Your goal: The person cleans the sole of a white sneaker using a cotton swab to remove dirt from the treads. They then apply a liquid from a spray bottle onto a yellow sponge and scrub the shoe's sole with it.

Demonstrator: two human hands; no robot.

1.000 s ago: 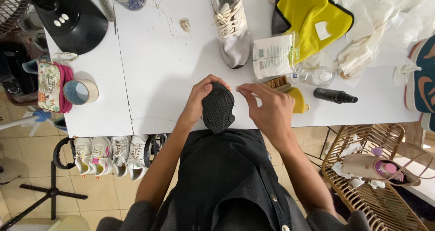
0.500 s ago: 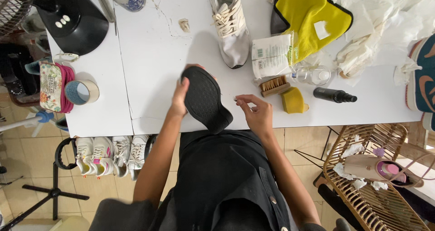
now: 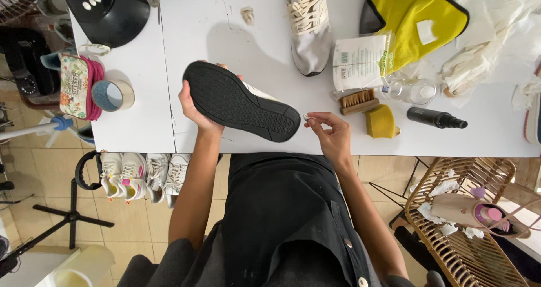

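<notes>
The left hand is clamped around a shoe, holding it sole-up just above the near edge of the white table. Just right of the shoe's lower end, the right hand pinches something tiny between thumb and fingertips. Right of the shoe lie a brush, a yellow sponge and a black bottle; beyond it rests a grey sneaker.

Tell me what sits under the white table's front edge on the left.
Under the white table, a row of pale sneakers stands on the tiled floor, one with pink and yellow accents, beside a black loop handle. The tabletop hides their far ends and anything behind them.
</notes>
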